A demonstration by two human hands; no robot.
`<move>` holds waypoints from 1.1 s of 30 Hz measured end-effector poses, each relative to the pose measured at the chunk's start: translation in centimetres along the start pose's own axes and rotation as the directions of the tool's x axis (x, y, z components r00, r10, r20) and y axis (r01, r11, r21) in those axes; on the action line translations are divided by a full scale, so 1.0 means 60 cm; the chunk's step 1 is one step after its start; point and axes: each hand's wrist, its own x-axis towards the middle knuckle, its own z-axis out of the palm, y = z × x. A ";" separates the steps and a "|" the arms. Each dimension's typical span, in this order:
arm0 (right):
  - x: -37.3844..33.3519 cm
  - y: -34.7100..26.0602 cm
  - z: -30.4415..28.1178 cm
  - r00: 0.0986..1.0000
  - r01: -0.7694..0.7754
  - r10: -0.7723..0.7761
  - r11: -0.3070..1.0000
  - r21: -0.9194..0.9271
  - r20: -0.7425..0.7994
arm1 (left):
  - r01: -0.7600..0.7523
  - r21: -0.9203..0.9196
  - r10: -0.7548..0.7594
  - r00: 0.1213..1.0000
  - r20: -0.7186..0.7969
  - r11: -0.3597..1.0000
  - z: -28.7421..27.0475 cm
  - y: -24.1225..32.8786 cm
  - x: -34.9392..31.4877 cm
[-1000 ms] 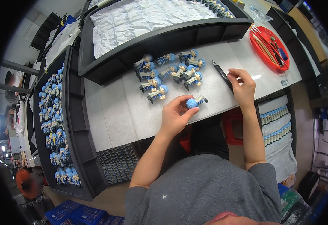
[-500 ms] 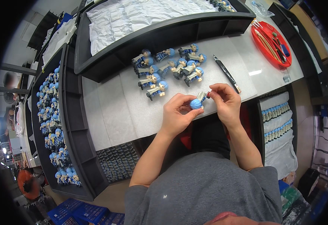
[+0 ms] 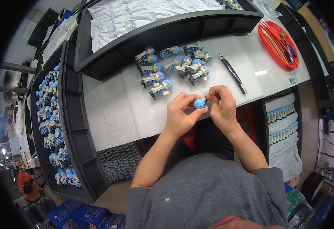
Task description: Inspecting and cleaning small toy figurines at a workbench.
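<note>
Between the thumb and fingers of my left hand [image 3: 181,115] is a small figurine [image 3: 200,104] with blue hair and a pale cape, held by its head just over the table's near edge. My right hand [image 3: 223,108] is closed in a pinch against the body of that figurine; whatever its fingertips grip is hidden. Beyond my hands, several similar figurines [image 3: 162,88] lie on their sides on the white padded sheet [image 3: 125,110]. A black pen-shaped craft knife [image 3: 233,73] rests to the right of them.
A large black tray [image 3: 136,45] lined with white cloth spans the table's back. Another black tray [image 3: 77,133] full of figurines stands at left. A red dish [image 3: 264,42] holds brushes and tools at far right. Below right, a rack [image 3: 266,133] holds rows of figurines.
My right hand has moved left, closer to the figurine. The small red thing seen at its fingertips before is now out of sight. My left hand keeps its hold.
</note>
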 end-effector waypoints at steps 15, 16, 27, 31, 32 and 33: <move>0.009 0.003 -0.003 0.996 0.068 -0.065 0.997 -0.046 0.061 | -0.052 0.119 0.057 0.998 -0.037 0.992 0.006 0.006 0.001; 0.009 0.001 -0.004 0.994 0.089 -0.087 0.996 -0.032 0.068 | -0.023 0.095 0.028 0.998 -0.048 0.995 0.006 0.006 0.000; 0.014 0.002 -0.004 0.985 0.151 -0.149 0.989 -0.012 0.093 | -0.048 0.141 0.050 0.999 -0.009 0.989 0.002 0.004 -0.004; 0.019 -0.004 -0.004 0.999 -0.026 0.028 0.999 -0.039 0.036 | -0.038 0.118 0.041 0.999 -0.019 0.992 0.004 0.003 0.000; 0.018 -0.005 -0.004 0.998 0.030 -0.028 0.999 -0.041 0.052 | -0.063 0.110 0.066 0.997 -0.028 0.992 0.003 0.003 0.001; 0.017 -0.006 -0.005 0.996 0.050 -0.049 0.999 -0.012 0.073 | -0.056 0.134 0.059 0.998 -0.016 0.989 0.002 0.004 -0.001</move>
